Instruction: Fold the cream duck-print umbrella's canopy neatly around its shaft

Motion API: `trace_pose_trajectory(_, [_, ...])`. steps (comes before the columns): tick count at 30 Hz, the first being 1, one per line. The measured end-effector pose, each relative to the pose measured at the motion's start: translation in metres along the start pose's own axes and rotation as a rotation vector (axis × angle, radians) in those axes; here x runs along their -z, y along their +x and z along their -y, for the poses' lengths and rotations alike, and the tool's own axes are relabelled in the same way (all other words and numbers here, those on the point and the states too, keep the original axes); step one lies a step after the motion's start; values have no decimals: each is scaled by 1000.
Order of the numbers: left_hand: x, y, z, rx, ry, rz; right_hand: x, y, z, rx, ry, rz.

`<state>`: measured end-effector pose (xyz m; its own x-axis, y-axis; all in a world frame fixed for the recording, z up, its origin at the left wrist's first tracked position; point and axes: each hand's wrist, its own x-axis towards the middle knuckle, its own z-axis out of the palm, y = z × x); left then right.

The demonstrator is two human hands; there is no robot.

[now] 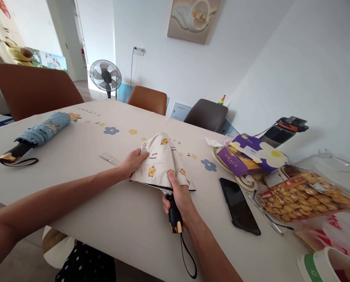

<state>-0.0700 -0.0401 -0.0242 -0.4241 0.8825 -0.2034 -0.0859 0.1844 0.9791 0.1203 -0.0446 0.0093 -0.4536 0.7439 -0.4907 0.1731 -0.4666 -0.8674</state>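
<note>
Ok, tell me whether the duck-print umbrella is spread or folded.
Folded, but loosely: the duck-print umbrella has its canopy collapsed, flaring a little above the black handle.

Soft daylight, brightest upper left; faint shadows; right wall (pixel 318 74) dimmer; edges stretched, centre fairly sharp.

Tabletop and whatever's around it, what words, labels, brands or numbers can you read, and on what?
"FLOWER": tablecloth
"yellow duck": white umbrella
"GRACE": purple box
Too small or blurred: that box's finer print, and the markings on the light-blue panel, snack pack and plastic bag.
</note>
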Motion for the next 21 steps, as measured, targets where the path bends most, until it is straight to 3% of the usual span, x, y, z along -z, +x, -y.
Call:
trace_pose_trajectory(3, [-6, 2, 7, -92, 202, -138, -5, -2, -1, 102, 27, -31])
trace_pose_trajectory(8, [-12, 4, -1, -63, 260, -174, -7, -4, -1, 230, 29, -51])
trace_pose_trajectory(11, [-15, -10, -13, -409, 289, -303, -6, -5, 0, 246, -11, -96])
trace_pose_trajectory(13, [-23, -25, -20, -649, 284, -256, -6, -4, 1, 231, -60, -131])
trace_pose_trajectory(14, [-29, -34, -22, -695, 276, -186, -5, -4, 1, 218, -87, -130])
trace_pose_trajectory(17, [-50, -52, -24, -619, 222, -37, -5, -5, 3, 212, -131, -66])
trace_pose_trajectory(21, [-74, -55, -29, -416, 90, -18, -4, -6, 3, 236, -105, -22])
